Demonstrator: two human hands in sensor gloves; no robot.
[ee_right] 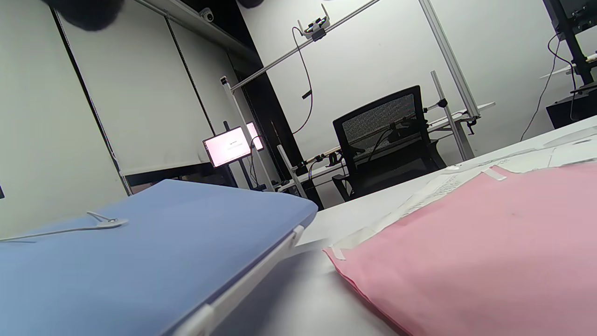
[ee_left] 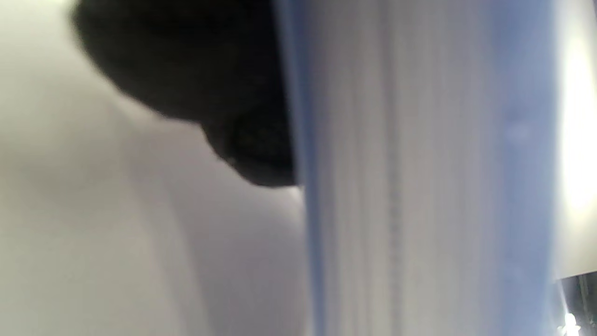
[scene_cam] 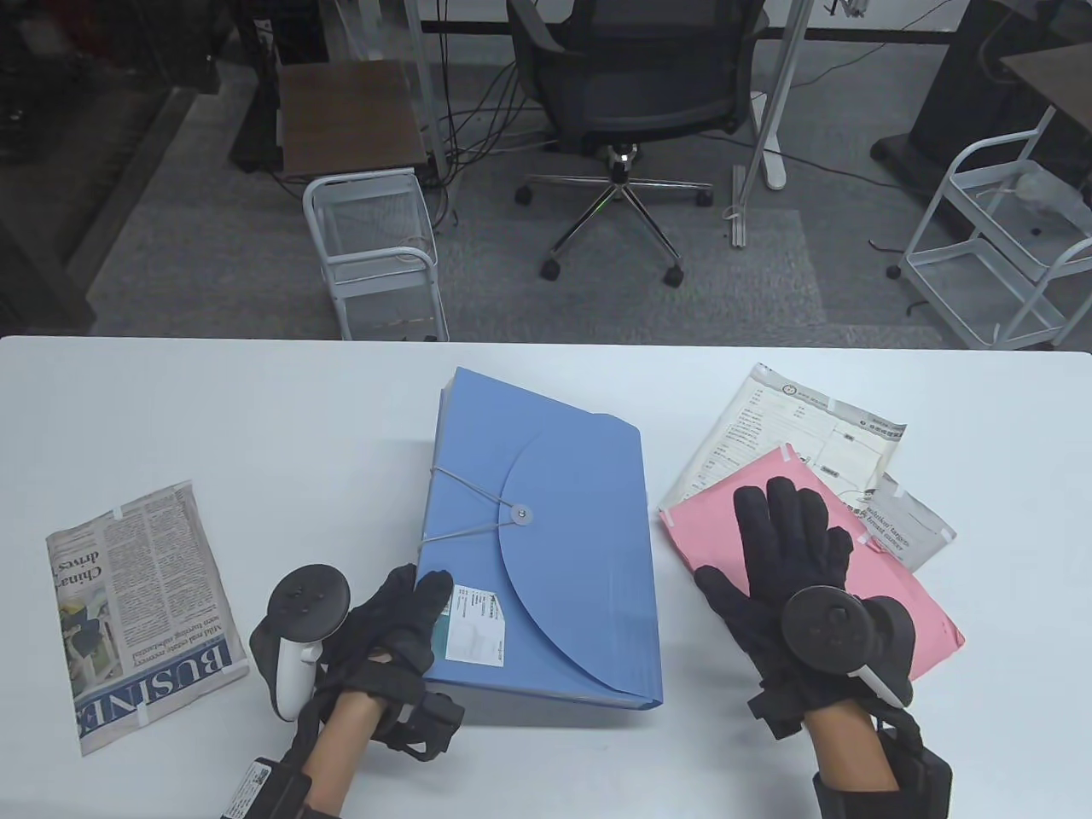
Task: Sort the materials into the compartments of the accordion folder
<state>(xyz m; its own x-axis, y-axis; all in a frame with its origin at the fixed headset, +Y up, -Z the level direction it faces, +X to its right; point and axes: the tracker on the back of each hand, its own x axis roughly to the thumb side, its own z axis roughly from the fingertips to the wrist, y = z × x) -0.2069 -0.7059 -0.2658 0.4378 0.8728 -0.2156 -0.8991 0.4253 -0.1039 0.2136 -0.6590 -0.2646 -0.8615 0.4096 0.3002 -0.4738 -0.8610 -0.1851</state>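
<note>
The closed blue accordion folder (scene_cam: 546,537) lies mid-table. At its near-left corner the left hand (scene_cam: 388,631) touches the edge, apparently gripping. Right of the folder, the right hand (scene_cam: 785,563) rests flat, fingers spread, on the pink sheet (scene_cam: 904,597) atop printed forms (scene_cam: 793,426). A folded newspaper (scene_cam: 141,614) lies left of the folder.

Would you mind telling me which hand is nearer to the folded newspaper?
Left. The left hand sits between the newspaper and the blue folder, touching the folder's corner; the right hand is beyond the folder, over the pink paper.
</note>
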